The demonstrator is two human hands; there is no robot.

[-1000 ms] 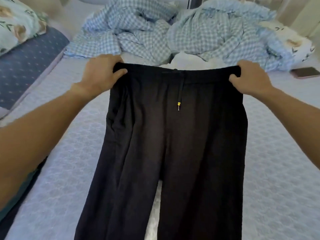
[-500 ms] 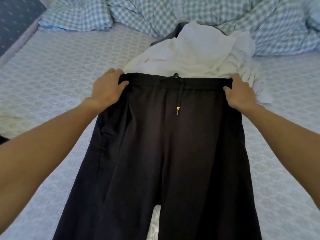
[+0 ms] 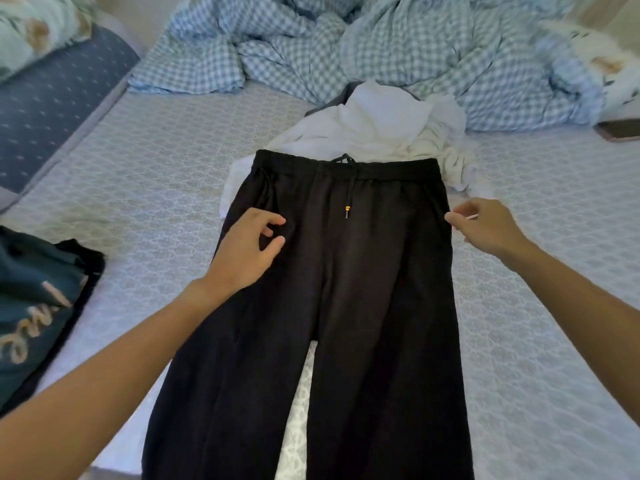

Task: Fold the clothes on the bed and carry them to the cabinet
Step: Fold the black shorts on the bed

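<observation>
Trousers: black drawstring trousers (image 3: 346, 289) lie flat and face up on the bed (image 3: 166, 161), waistband farthest from the viewer, both legs running back toward the near edge. Laid out full length like this, they look ready to be folded, probably one leg over the other.

Drawstring: a black cord with an orange-banded tip (image 3: 347, 213) hangs down the middle from the waistband.

Left hand: the left hand (image 3: 247, 247) hovers over the trousers' left hip, just below the waistband. Its grip is apart, fingers loosely curled and holding nothing; whether the fingertips touch the cloth cannot be told.

Right hand: the right hand (image 3: 485, 226) sits at the trousers' right side seam, at about the same height. Its grip is relaxed and clamped on nothing, the fingertips at or just beside the edge of the cloth.

Why the hands are there: one at each hip, they seem placed to smooth the fabric or to take hold of the sides for the first fold.

White garment: a crumpled white garment (image 3: 374, 129) lies beyond the waistband, partly tucked under it, apparently waiting its turn.

Teal garment: a dark teal garment with lettering (image 3: 31, 306) lies at the left edge of the bed, well apart from the trousers.

Bedding: a rumpled blue checked duvet (image 3: 381, 46) is heaped at the far end.

Phone: a phone (image 3: 620, 129) lies at the far right.

Cabinet: not in view.

Progress: folding of the trousers has not begun.
</observation>
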